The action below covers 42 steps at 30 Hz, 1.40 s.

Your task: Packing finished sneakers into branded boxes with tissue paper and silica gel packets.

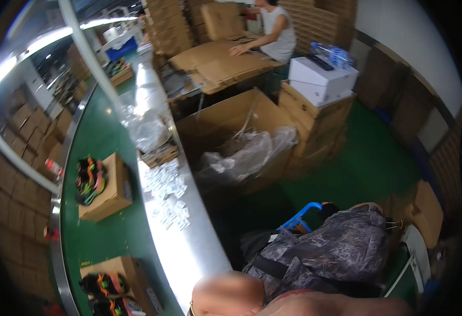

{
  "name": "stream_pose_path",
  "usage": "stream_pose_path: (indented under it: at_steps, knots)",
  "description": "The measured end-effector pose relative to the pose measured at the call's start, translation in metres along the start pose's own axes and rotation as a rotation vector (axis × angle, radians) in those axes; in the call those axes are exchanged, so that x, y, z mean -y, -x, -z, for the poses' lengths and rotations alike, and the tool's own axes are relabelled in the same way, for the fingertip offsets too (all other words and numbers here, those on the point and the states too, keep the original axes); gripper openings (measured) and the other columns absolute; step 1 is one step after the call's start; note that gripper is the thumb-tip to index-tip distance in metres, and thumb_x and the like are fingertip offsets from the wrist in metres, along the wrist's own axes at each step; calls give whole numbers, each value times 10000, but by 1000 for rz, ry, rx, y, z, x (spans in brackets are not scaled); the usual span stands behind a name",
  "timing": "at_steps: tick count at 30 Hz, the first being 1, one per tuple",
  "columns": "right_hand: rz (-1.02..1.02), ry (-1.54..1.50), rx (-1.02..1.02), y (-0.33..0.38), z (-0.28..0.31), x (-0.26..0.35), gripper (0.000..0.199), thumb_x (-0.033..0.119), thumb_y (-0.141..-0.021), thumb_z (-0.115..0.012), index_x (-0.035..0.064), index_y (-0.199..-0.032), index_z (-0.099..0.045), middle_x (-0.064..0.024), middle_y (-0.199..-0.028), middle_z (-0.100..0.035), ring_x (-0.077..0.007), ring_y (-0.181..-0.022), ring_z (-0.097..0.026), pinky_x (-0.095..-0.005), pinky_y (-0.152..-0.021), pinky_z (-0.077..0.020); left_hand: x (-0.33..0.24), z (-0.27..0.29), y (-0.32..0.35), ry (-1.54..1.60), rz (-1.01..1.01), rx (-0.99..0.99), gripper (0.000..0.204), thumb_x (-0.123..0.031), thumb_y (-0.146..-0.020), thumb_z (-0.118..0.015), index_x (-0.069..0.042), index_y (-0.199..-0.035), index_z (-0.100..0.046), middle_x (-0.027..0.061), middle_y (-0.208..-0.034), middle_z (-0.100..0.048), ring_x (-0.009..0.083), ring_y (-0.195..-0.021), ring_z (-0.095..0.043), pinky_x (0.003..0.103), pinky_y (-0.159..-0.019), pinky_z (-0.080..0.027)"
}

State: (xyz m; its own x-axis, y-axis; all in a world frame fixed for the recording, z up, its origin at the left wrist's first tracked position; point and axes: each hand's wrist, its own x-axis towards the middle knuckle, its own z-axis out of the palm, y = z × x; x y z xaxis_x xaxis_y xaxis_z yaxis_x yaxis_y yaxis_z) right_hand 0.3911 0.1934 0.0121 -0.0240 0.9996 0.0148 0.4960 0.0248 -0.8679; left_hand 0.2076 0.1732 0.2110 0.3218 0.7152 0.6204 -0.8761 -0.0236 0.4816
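Note:
At the lower edge a smeared patch of bare skin (pixel 228 295) shows very close up, with a thin gold-coloured band at its left side. A stretch of bare arm (pixel 341 306) lies to its right. No fingers can be made out, and whatever either hand holds is hidden. Just beyond runs a shiny steel ledge (pixel 183 253), bearing a pile of small white packets (pixel 168 195). Left of it, on a green conveyor belt (pixel 110 237), black shoes with orange and green trim (pixel 90 181) rest on a cardboard box (pixel 116 189). More such shoes (pixel 104 287) lie nearer, on another box (pixel 139 279).
Clear plastic bags (pixel 149 131) lie farther along the ledge. A big open carton (pixel 210 121) holds plastic film (pixel 247 158). A dark patterned cloth item (pixel 326 247) lies by a blue bar (pixel 299 213). Behind, a person (pixel 278 31) touches flat cardboard (pixel 225 60); a white box (pixel 320 81) carries bottles.

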Motion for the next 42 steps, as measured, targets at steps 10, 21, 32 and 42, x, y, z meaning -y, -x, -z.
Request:
stream_pose_path:
  at_steps: [10,21,32,42]
  knots:
    - [-776,755,-171,114,69,-196,421,71,-647,-607,85,-1022,-417,-113,-966,-453,-238,-856,-488,-335,-707,-402,20,13,-9,42,85,35,164,-52,-806,-555,84,-897,-559,164,-696,-504,218,-541,-467,332,-471,-372]
    - [-23,638,-76,-45,39,-166,835,114,-589,-648,112,-1334,-271,-132,-1310,-314,-340,-1181,-339,-424,-982,-292,-66,22,73,-378,-35,-459,410,-48,-816,-535,54,-1197,-420,18,-625,-453,97,-566,-429,226,-548,-364]
    - [1489,-200,533,-70,-210,192,234,11,-747,-564,20,-980,-552,-170,-1125,-506,-325,-1044,-490,-376,-877,-406,-61,-132,216,-906,-970,-1216,192,-192,-901,-460,-60,-777,-400,-2,-568,-321,107,-451,-339,227,-385,-271]
    - [1909,-66,350,9,-392,359,171,170,-783,-569,31,-877,-603,-125,-958,-594,-291,-867,-569,-352,-706,-456,-37,-208,281,-1183,-1433,-1363,187,-200,-926,-423,-87,-777,-418,-10,-551,-316,101,-449,-355,223,-379,-289]
